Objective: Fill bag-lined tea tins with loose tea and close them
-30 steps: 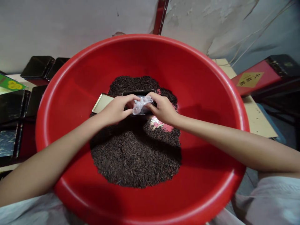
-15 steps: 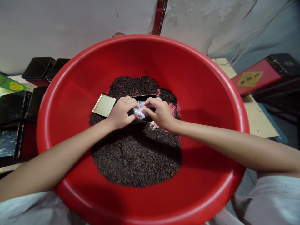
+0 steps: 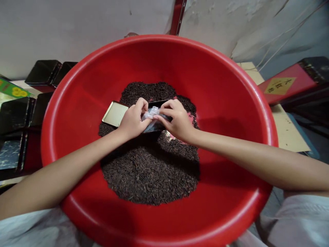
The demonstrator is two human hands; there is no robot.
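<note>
A big red plastic basin fills the view, with a heap of dark loose tea leaves in its bottom. A small black tin sits in the leaves at the far side, and its gold-lined lid lies just left of it. My left hand and my right hand meet over the tin's mouth. Both pinch a crumpled clear plastic bag and press it down into the tin. The tin's inside is mostly hidden by my fingers.
Several black tins stand in rows on the left beyond the basin. A long red box with a yellow label lies at the right on a pale board. A grey wall stands behind.
The plastic bag has gone from a loose puff above the tin to a smaller bunch pushed down into it. Both hands have closed in tighter over the tin.
</note>
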